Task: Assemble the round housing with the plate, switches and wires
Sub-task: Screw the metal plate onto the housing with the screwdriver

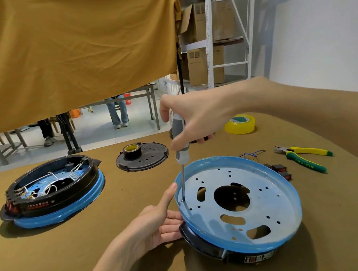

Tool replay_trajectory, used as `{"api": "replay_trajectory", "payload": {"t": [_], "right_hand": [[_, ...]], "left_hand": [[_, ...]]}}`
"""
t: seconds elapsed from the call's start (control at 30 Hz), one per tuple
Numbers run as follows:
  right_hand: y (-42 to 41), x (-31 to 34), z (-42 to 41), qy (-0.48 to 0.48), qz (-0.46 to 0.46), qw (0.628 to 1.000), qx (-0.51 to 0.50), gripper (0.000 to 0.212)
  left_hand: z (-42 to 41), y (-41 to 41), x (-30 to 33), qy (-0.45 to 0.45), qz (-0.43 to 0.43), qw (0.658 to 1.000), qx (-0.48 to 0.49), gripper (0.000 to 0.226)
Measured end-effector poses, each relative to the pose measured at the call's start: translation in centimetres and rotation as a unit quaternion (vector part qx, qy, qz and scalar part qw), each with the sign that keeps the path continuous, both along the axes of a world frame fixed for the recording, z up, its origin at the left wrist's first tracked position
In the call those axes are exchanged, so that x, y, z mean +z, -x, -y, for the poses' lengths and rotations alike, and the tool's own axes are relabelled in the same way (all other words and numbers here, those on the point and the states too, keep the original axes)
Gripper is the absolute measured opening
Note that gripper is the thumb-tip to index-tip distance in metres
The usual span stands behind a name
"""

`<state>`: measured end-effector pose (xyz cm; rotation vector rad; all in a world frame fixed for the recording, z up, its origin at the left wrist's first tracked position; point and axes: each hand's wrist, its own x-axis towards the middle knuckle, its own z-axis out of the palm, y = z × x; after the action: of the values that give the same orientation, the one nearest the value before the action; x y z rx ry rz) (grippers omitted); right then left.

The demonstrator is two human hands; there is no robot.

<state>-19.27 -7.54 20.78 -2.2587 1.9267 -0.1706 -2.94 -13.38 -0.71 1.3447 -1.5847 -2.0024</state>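
Observation:
A round housing (288,232) with a blue rim and black base lies near me on the table. A perforated metal plate (262,201) sits inside it. My right hand (196,118) grips a grey screwdriver (181,151) held upright, its tip on the plate's left edge. My left hand (156,224) rests flat against the housing's left side, thumb raised along the rim. Red switches with wires (275,167) lie just behind the housing.
A second housing (51,191) with white wires inside sits at the left. A black disc (144,159) carries a tape roll (132,150). Yellow tape (240,124) and yellow-green pliers (304,157) lie to the right. A mustard cloth hangs behind.

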Motion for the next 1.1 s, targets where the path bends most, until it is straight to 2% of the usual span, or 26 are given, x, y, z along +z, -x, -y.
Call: {"api": "replay_trajectory", "payload": {"t": [0.13,0.2,0.3,0.37,0.43,0.57,0.67,0.8,0.9,1.0,1.1], "right_hand": [[-0.1,-0.2,0.1,0.015,-0.007,1.000,-0.005,0.042],[-0.1,-0.3,0.1,0.024,-0.023,0.999,-0.005,0.046],[0.0,0.2,-0.1,-0.002,0.016,1.000,0.000,0.049],[-0.1,0.1,0.0,0.027,-0.008,1.000,0.003,0.041],[-0.2,0.0,0.1,0.046,-0.040,0.998,0.003,0.042],[0.0,0.6,-0.1,0.008,0.005,1.000,-0.004,0.048],[-0.1,0.2,-0.1,0.041,-0.035,0.999,0.004,0.041],[0.2,0.9,-0.4,0.001,0.028,1.000,0.003,0.051],[0.1,0.5,-0.4,0.046,-0.015,0.999,0.020,0.039],[0.2,0.2,-0.4,0.026,-0.022,0.999,0.011,0.053],[0.5,0.8,-0.7,-0.018,0.030,0.999,0.008,0.060]], "left_hand": [[0.1,-0.1,0.0,-0.002,-0.003,1.000,-0.004,0.102],[0.0,-0.1,0.0,-0.002,-0.002,1.000,-0.007,0.102],[-0.1,-0.1,0.2,-0.004,-0.007,1.000,-0.012,0.103],[-0.2,-0.2,0.3,-0.007,-0.012,1.000,-0.018,0.103],[-0.3,-0.2,0.4,-0.008,-0.014,1.000,-0.022,0.103],[-0.3,-0.4,0.5,-0.010,-0.017,1.000,-0.020,0.105],[-0.3,-0.3,0.5,-0.011,-0.018,1.000,-0.014,0.108],[-0.5,-0.2,0.5,-0.007,-0.020,1.000,-0.014,0.111],[-0.5,-0.2,0.5,-0.011,-0.025,1.000,-0.012,0.112],[-0.6,-0.2,0.6,-0.011,-0.026,1.000,-0.011,0.110],[-0.5,-0.2,0.5,-0.015,-0.030,0.999,-0.005,0.109]]}}
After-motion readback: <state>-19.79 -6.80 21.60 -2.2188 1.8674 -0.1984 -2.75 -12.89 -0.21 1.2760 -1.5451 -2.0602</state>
